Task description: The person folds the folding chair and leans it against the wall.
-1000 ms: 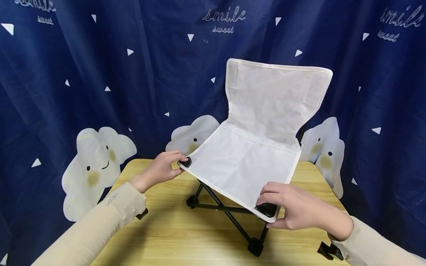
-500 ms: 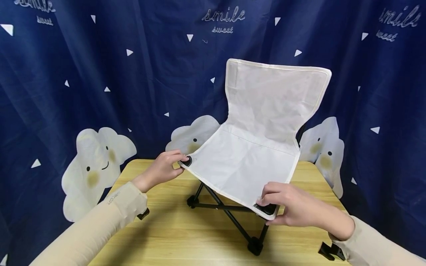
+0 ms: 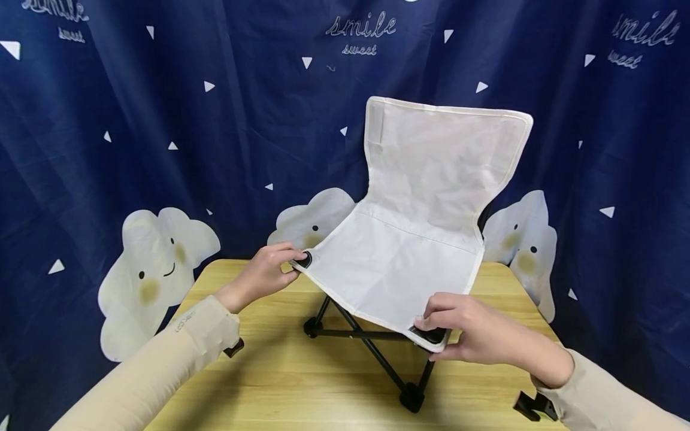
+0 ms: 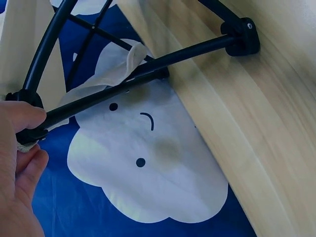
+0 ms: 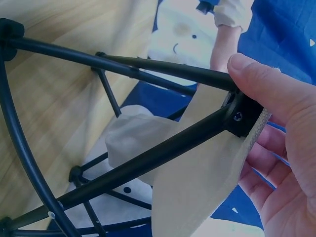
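Observation:
A white folding chair [image 3: 393, 257] with a black tube frame stands unfolded on the wooden table, its backrest [image 3: 442, 158] up at the far side. At the seat's left front corner my left hand [image 3: 264, 270] pinches the black corner piece [image 3: 305, 260], fingers on top. My right hand [image 3: 474, 332] grips the right front corner, fingertips over its black patch [image 3: 429, 333] and thumb underneath. Seen from below in the left wrist view, the thumb lies against a black joint [image 4: 30, 98]. The right wrist view shows the thumb at another black joint [image 5: 242, 113], with fingers behind the fabric.
The wooden table [image 3: 269, 383] carries the chair's black feet [image 3: 412, 396]. Behind it hangs a dark blue curtain [image 3: 242, 120] printed with white clouds and triangles. Black clips [image 3: 533, 407] show under both beige sleeves [image 3: 156, 365].
The chair's seat and backrest shift very slightly left, and the front right corner rises a little with my right hand. Both hands keep their hold on the corners.

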### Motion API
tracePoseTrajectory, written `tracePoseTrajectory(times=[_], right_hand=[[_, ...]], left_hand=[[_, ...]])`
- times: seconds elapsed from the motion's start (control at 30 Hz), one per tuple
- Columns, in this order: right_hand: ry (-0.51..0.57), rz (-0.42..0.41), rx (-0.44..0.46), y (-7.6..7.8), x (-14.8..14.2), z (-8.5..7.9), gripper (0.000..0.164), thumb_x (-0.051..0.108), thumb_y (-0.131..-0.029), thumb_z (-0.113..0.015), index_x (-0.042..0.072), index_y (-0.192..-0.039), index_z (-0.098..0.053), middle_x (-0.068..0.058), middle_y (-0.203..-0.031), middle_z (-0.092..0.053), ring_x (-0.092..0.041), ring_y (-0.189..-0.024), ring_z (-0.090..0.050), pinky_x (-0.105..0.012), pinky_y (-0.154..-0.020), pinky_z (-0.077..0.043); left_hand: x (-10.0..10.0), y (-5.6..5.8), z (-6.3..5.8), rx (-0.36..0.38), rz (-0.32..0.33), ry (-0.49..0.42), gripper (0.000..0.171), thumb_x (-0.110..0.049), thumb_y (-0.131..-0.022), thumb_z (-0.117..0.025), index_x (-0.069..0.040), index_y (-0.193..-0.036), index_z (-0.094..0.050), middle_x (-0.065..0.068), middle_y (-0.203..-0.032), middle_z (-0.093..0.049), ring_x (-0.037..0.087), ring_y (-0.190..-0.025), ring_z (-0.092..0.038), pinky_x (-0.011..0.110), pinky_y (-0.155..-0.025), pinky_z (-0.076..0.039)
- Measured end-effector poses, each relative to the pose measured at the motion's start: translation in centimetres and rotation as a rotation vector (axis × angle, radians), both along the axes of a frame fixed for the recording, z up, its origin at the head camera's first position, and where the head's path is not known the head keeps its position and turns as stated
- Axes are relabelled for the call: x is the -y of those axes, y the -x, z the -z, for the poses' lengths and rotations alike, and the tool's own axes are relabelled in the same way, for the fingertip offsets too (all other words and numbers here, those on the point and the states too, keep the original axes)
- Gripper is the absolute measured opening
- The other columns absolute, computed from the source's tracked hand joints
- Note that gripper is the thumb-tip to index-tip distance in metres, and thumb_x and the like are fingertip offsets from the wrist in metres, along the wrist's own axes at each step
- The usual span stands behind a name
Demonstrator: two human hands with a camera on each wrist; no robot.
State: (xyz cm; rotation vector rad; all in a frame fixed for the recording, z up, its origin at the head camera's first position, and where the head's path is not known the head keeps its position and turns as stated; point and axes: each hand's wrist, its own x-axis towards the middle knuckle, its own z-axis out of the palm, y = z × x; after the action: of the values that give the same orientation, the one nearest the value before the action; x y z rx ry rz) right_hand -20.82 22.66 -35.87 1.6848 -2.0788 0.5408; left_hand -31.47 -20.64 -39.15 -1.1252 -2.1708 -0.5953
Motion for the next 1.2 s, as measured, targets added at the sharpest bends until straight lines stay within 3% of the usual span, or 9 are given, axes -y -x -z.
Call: tracePoseTrajectory(times=[0.67,0.87,1.2], right_hand=[[0.026,-0.018,0.035,0.7,0.1,-0.8,0.053,0.013,-0.062,-0.106,0.015,-0.109,-0.082,0.005,-0.106,-0.068,-0.008,-0.093,-0.063,-0.011,-0.081,-0.054],[0.048,-0.054,0.03,0.8,0.1,-1.0,0.057,0.007,-0.062,-0.104,0.01,-0.114,-0.081,0.001,-0.101,-0.068,-0.011,-0.089,-0.061,-0.013,-0.077,-0.053],[0.06,-0.024,0.085,0.3,0.3,-1.3,0.056,0.002,-0.063,-0.103,0.007,-0.115,-0.081,0.003,-0.091,-0.061,-0.006,-0.082,-0.058,-0.011,-0.07,-0.052]], left_hand=[[-0.7,0.3,-1.0,-0.026,0.025,-0.004,0.034,0.012,-0.072,-0.091,0.001,-0.103,-0.084,0.008,-0.099,-0.08,0.022,-0.087,-0.077,0.037,-0.076,-0.066],[-0.8,0.2,-1.3,-0.044,0.019,-0.004,0.033,0.01,-0.073,-0.093,0.001,-0.104,-0.084,0.008,-0.099,-0.08,0.022,-0.088,-0.077,0.037,-0.077,-0.066],[-0.9,0.3,-1.6,-0.07,0.037,-0.009,0.034,0.01,-0.072,-0.093,0.003,-0.103,-0.084,0.01,-0.097,-0.08,0.023,-0.086,-0.077,0.039,-0.076,-0.066]])
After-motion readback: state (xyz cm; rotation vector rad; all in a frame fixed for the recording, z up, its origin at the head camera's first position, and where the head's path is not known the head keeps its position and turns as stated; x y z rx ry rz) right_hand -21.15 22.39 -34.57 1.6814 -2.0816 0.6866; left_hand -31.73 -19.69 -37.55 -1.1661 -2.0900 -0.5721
